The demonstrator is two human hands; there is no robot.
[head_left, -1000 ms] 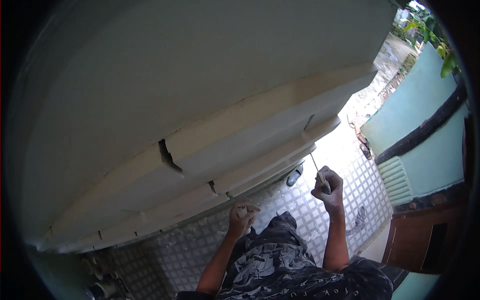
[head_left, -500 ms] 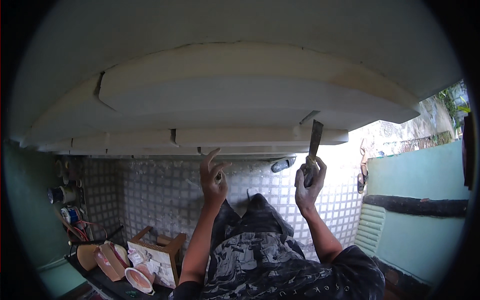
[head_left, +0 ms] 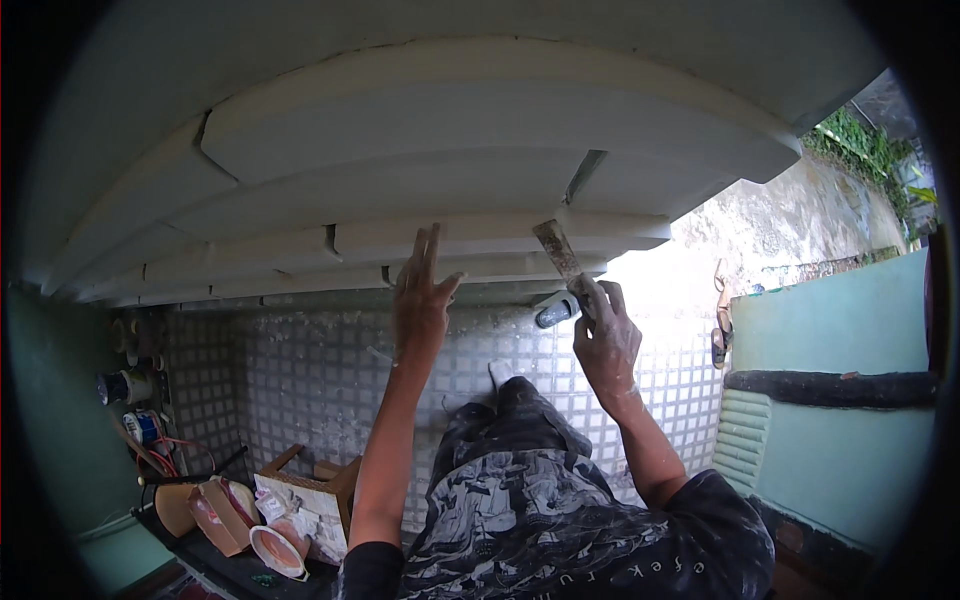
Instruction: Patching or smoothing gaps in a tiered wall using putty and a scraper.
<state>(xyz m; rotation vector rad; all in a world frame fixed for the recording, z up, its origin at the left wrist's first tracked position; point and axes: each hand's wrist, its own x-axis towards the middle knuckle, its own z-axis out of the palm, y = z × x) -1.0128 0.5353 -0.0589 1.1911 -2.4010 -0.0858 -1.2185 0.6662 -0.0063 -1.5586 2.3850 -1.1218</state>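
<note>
Right hand (head_left: 605, 345): closed around the handle of a putty knife (head_left: 558, 252), blade raised against the stepped white cornice moulding (head_left: 440, 190). Left hand (head_left: 420, 300): open, fingers (head_left: 428, 245) stretched up to the lower step of the moulding, just beside the blade. Below: checkered tiled floor (head_left: 300, 380), dusted white. Lower left: wooden stool (head_left: 320, 480), crumpled paper bags (head_left: 215, 510), a small bowl (head_left: 275, 550), paint cans (head_left: 125, 385). Right: green wall (head_left: 840, 440) bearing a dark pipe (head_left: 830, 388); sandals (head_left: 720, 320) near it.

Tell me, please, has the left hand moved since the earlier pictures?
Yes. The left hand has risen with its fingers stretched up, from well below the stepped white moulding to right at its lowest step; the camera swung too.
</note>
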